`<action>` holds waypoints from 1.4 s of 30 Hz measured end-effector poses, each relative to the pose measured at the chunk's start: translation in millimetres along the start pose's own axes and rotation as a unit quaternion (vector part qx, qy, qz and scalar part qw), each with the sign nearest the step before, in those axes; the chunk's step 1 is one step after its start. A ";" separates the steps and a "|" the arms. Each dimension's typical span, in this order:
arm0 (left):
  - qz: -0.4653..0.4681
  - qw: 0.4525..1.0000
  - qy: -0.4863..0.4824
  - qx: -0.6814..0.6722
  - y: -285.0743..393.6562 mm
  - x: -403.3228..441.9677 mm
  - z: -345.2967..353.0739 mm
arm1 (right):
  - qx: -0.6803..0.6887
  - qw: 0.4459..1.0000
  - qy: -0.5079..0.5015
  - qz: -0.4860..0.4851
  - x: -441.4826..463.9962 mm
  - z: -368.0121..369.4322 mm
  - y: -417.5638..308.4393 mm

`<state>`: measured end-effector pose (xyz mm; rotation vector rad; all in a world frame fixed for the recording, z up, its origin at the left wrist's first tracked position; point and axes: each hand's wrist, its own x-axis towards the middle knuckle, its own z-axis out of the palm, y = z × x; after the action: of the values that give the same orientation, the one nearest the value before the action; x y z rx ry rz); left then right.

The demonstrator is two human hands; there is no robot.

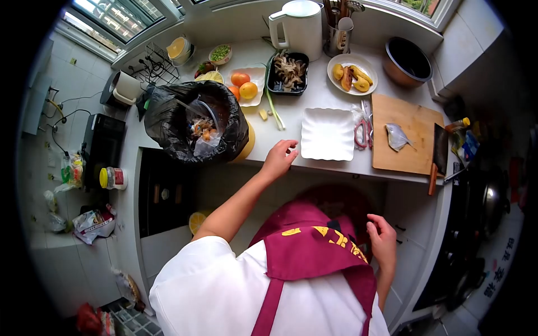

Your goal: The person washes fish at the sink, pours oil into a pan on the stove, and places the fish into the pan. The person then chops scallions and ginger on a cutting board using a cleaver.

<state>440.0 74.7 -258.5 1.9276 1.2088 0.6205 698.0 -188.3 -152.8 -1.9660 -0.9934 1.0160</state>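
My left hand (279, 159) hangs over the counter's front edge, just left of a white scalloped square dish (328, 134). Its fingers are loosely bent and apart, and nothing shows in them. Lower down, beside the maroon apron (319, 252), my right hand (382, 241) hovers with relaxed, parted fingers and holds nothing. A small silvery flat fish (397, 137) lies on the wooden cutting board (412, 112). Along the board's right side rests a cleaver (440, 148), its wooden handle jutting past the counter edge. Red-handled scissors (361, 134) lie between dish and board.
A bin lined with a black bag (159, 123) holds scraps at left. Behind are tomatoes and an orange (248, 90), a black tray of mushrooms (287, 74), scallions (274, 112), a plate of yellow pieces (330, 84), a white kettle (302, 28) and a dark bowl (408, 61).
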 end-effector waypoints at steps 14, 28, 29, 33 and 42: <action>-0.226 0.954 0.149 0.131 -108.4 137.1 -25.0 | -0.035 0.999 0.005 0.014 -1.0 5.8 10.2; -0.040 0.979 0.048 -0.194 98.2 -23.0 -50.0 | 0.001 0.992 0.021 -0.121 28.6 12.4 -29.3; 0.003 0.991 0.033 -0.131 110.3 -29.5 -57.6 | -0.037 0.985 0.050 -0.160 39.4 3.8 -47.2; 0.021 0.994 -0.028 -0.099 143.6 -42.6 -81.1 | -0.180 0.858 0.180 -0.447 80.9 -25.4 -119.6; 0.028 0.980 -0.076 -0.181 155.1 -42.7 -94.0 | -0.198 0.934 -0.123 -0.272 134.3 -53.3 -150.1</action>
<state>435.2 28.5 -78.0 1.6708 0.8789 0.6594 751.3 -16.4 -47.9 -1.7155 -1.8783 0.7907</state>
